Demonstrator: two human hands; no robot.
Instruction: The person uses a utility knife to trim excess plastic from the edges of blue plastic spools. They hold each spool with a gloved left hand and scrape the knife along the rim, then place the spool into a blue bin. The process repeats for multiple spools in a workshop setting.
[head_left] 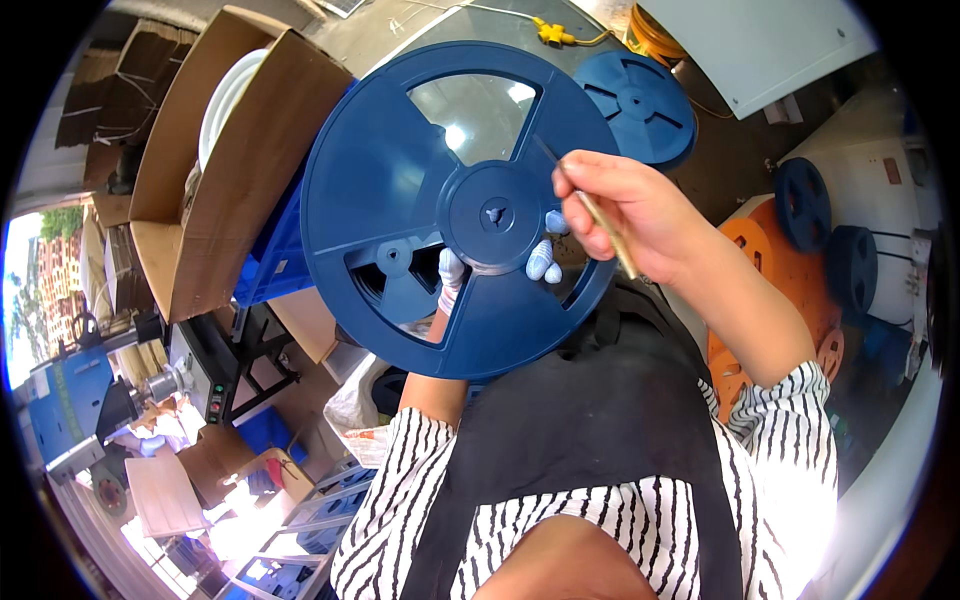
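Observation:
A large blue plastic reel (385,200) with three wide windows stands tilted in front of me, its round hub facing up. My left hand (541,262), in a pale striped glove, grips it around the hub, with fingertips coming through two of the windows. The flange hides the palm. Bare and closed, my right hand (625,215) pinches a slim pen-like tool (610,228) with a brass-coloured shaft. Its thin dark tip reaches over the reel's right side; whether it touches the plastic I cannot tell.
Behind the reel lies a grey tabletop (425,35) with a yellow cable connector (553,33). More blue reels (640,105) are stacked at the far right. An open cardboard box (225,190) holds white rings at the left. Orange reels (745,250) stand on the right, near a pale cabinet (760,45).

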